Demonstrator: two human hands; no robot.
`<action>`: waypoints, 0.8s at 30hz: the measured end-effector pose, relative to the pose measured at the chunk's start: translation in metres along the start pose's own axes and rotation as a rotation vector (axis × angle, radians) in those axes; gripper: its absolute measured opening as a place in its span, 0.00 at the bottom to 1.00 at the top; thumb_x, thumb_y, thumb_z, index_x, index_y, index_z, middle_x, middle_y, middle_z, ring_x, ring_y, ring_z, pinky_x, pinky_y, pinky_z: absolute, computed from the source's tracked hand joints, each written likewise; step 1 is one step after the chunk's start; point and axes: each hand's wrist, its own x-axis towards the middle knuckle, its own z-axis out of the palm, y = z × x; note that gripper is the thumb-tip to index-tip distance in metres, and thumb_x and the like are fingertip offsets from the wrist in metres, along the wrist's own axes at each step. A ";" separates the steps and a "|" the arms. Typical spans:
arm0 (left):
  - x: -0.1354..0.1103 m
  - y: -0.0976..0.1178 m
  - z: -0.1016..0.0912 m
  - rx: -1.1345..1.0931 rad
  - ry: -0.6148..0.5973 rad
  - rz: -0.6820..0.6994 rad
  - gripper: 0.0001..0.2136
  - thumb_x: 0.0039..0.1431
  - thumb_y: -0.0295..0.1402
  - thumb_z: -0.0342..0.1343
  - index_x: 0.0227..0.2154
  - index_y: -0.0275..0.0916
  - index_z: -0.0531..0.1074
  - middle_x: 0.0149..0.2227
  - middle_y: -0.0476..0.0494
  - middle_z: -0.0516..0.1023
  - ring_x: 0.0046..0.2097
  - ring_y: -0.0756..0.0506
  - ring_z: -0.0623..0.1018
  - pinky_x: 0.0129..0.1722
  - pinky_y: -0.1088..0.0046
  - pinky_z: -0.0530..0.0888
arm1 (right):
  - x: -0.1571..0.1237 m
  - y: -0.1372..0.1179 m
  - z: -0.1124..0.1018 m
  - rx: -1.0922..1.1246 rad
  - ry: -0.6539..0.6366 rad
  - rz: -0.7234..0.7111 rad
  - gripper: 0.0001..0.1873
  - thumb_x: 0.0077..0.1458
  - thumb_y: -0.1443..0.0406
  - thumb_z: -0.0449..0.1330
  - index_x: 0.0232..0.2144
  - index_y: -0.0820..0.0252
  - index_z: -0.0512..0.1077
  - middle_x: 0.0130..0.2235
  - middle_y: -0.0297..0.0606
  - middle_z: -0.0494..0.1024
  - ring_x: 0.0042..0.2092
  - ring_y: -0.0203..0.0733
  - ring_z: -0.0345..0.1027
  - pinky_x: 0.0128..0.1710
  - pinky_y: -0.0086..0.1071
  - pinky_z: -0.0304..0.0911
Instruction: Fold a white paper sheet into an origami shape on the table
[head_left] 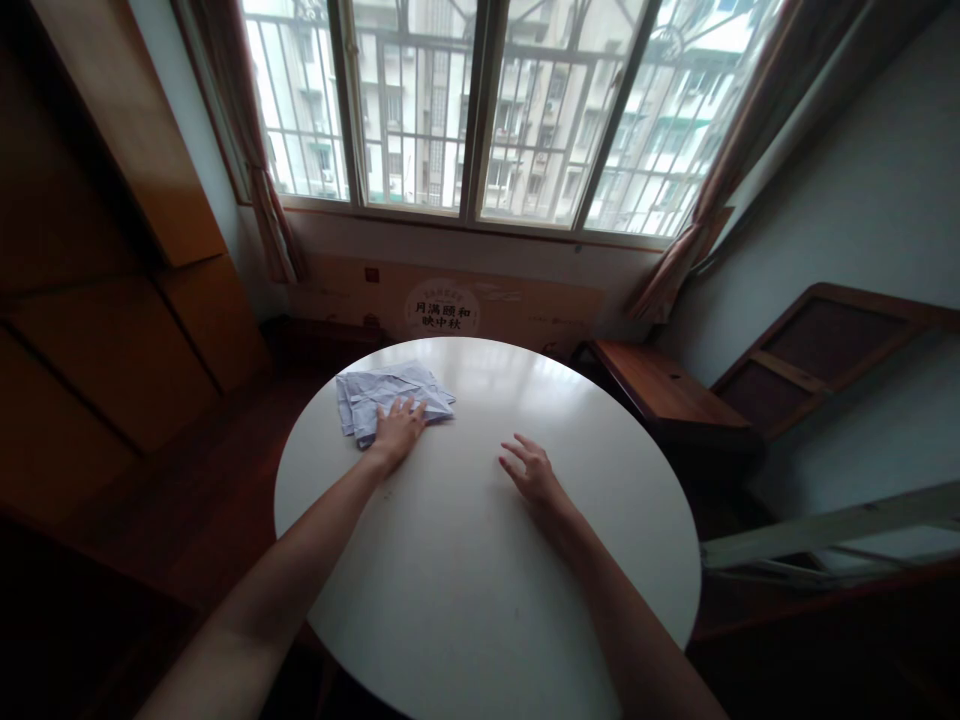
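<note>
A folded pale blue-white cloth (390,393) lies at the far left of a round white table (480,560). My left hand (397,428) rests flat on the cloth's near edge, fingers spread, holding nothing. My right hand (531,468) hovers just above or lightly on the bare tabletop to the right of the cloth, fingers loosely stretched toward the left, with nothing in them. About a hand's width of bare table separates the right hand from the cloth.
A barred window (480,110) fills the far wall, with curtains at both sides and a printed cardboard sheet (442,305) leaning below it. Wooden cabinets (112,300) stand at the left. A low wooden bench (660,385) and a wooden frame (832,345) stand at the right.
</note>
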 end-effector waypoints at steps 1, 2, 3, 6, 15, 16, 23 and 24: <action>0.002 -0.002 0.000 0.005 0.012 -0.020 0.21 0.65 0.38 0.41 0.60 0.47 0.60 0.64 0.36 0.58 0.64 0.32 0.57 0.58 0.37 0.51 | 0.000 0.001 0.000 0.006 0.003 -0.003 0.19 0.56 0.57 0.57 0.47 0.57 0.75 0.57 0.49 0.68 0.59 0.54 0.60 0.57 0.50 0.56; 0.005 -0.004 0.000 0.011 0.021 -0.042 0.21 0.65 0.38 0.41 0.60 0.46 0.60 0.64 0.36 0.58 0.64 0.32 0.57 0.57 0.37 0.52 | 0.000 0.001 0.000 0.011 0.005 -0.005 0.19 0.56 0.57 0.57 0.47 0.57 0.75 0.57 0.49 0.68 0.59 0.54 0.60 0.58 0.50 0.55; 0.007 -0.005 0.000 0.014 0.027 -0.065 0.21 0.65 0.37 0.41 0.60 0.46 0.61 0.64 0.36 0.59 0.63 0.31 0.58 0.57 0.37 0.52 | 0.000 0.002 0.000 0.015 0.007 -0.005 0.19 0.55 0.57 0.57 0.47 0.57 0.75 0.57 0.49 0.68 0.59 0.53 0.60 0.58 0.50 0.55; 0.010 -0.004 -0.001 0.006 0.055 -0.100 0.21 0.65 0.37 0.43 0.60 0.46 0.61 0.64 0.36 0.59 0.64 0.31 0.57 0.57 0.38 0.52 | -0.002 0.002 0.000 0.028 0.015 0.009 0.19 0.55 0.56 0.57 0.46 0.56 0.75 0.56 0.48 0.69 0.59 0.53 0.60 0.57 0.49 0.55; -0.039 0.056 -0.004 -0.225 0.246 0.308 0.15 0.64 0.36 0.43 0.37 0.38 0.76 0.45 0.37 0.76 0.48 0.41 0.73 0.50 0.64 0.65 | -0.003 -0.015 -0.012 0.177 0.179 0.061 0.17 0.54 0.54 0.53 0.23 0.59 0.70 0.27 0.38 0.73 0.32 0.41 0.66 0.36 0.34 0.62; -0.045 0.060 -0.004 -0.240 0.222 0.287 0.17 0.64 0.37 0.43 0.32 0.38 0.76 0.37 0.38 0.77 0.41 0.43 0.75 0.44 0.67 0.66 | -0.003 -0.016 -0.014 0.205 0.205 0.107 0.19 0.54 0.53 0.52 0.18 0.57 0.65 0.21 0.33 0.66 0.26 0.38 0.61 0.30 0.31 0.59; -0.059 0.061 0.002 -0.263 0.128 0.103 0.22 0.62 0.38 0.43 0.17 0.37 0.72 0.21 0.42 0.73 0.25 0.48 0.69 0.27 0.72 0.54 | -0.004 -0.008 -0.030 0.381 0.341 0.263 0.18 0.47 0.57 0.48 0.13 0.53 0.45 0.17 0.27 0.44 0.20 0.31 0.40 0.20 0.29 0.41; -0.058 0.061 0.003 -0.272 0.117 0.087 0.21 0.62 0.38 0.43 0.17 0.37 0.72 0.21 0.42 0.73 0.25 0.48 0.68 0.27 0.71 0.54 | -0.005 -0.007 -0.031 0.394 0.342 0.264 0.18 0.46 0.57 0.48 0.13 0.53 0.45 0.17 0.27 0.43 0.20 0.31 0.40 0.20 0.29 0.41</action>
